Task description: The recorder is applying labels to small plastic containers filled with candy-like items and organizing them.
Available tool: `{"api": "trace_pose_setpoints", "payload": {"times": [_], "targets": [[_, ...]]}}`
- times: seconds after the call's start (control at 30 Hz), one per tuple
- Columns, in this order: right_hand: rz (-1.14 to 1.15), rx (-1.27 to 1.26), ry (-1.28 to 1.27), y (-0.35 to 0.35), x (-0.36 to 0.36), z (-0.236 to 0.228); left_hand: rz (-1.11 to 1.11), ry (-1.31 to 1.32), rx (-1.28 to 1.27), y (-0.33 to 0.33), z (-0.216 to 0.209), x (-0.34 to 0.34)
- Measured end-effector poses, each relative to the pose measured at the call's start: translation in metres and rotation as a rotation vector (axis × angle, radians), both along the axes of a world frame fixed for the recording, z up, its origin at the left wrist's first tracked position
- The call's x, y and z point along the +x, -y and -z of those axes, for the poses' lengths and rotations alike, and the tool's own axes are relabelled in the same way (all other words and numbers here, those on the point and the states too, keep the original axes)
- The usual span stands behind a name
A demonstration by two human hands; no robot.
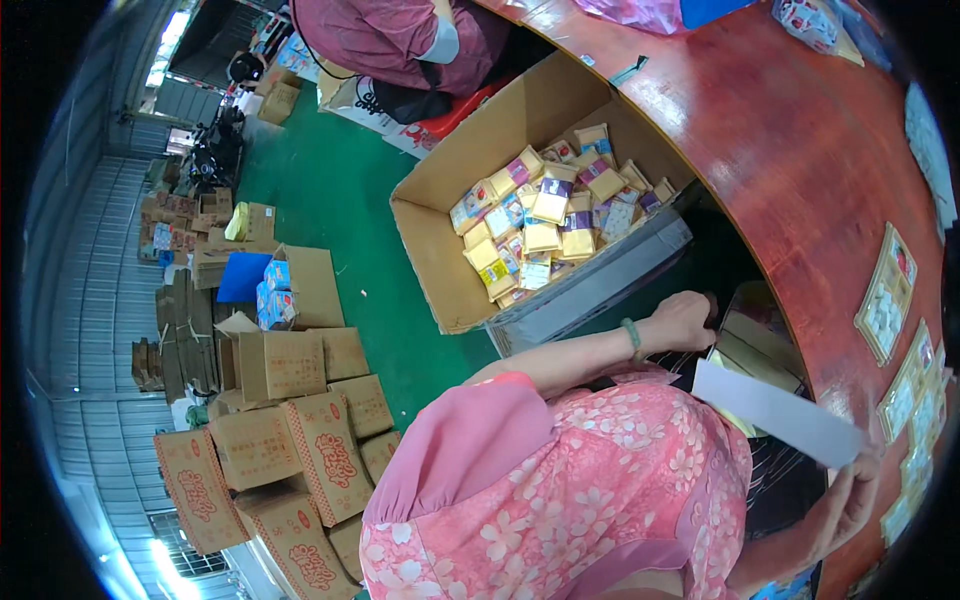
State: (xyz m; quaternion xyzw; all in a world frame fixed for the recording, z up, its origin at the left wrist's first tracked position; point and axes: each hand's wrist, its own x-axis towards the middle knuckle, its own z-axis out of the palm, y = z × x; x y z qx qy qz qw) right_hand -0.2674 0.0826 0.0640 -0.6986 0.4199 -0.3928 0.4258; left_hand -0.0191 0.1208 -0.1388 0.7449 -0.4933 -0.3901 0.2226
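Observation:
My right hand is closed in a pinch on the end of a plain white card strip, which slants up and left from the fingers over my lap. My left hand, with a green bangle at the wrist, is curled closed beside a container under the table's edge. What its fingers hold, if anything, is hidden. Ahead of it stands a large open carton holding many small tan packets, some with purple, yellow or blue bands.
The curved red table runs along the right, with flat clear packs lying on it. At the top sits another person in a maroon top. Stacked cardboard boxes stand on the green floor to the left.

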Motion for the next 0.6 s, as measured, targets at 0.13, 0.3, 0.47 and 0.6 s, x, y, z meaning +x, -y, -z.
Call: {"api": "trace_pose_setpoints", "payload": {"times": [0.13, 0.3, 0.47, 0.6], "targets": [[0.038, -0.074, 0.071, 0.029, 0.014, 0.004, 0.168, -0.177, -0.122, -0.019, -0.062, 0.039], [-0.047, 0.004, 0.378, 0.058, 0.044, 0.013, 0.136, -0.61, -0.143, -0.026, -0.139, 0.074], [-0.194, 0.003, 0.468, 0.075, 0.069, 0.004, 0.117, -0.907, -0.47, -0.035, -0.177, 0.089], [0.043, -0.327, 0.257, 0.074, 0.074, -0.009, 0.068, -0.8, -0.74, -0.032, -0.22, 0.074]]}}
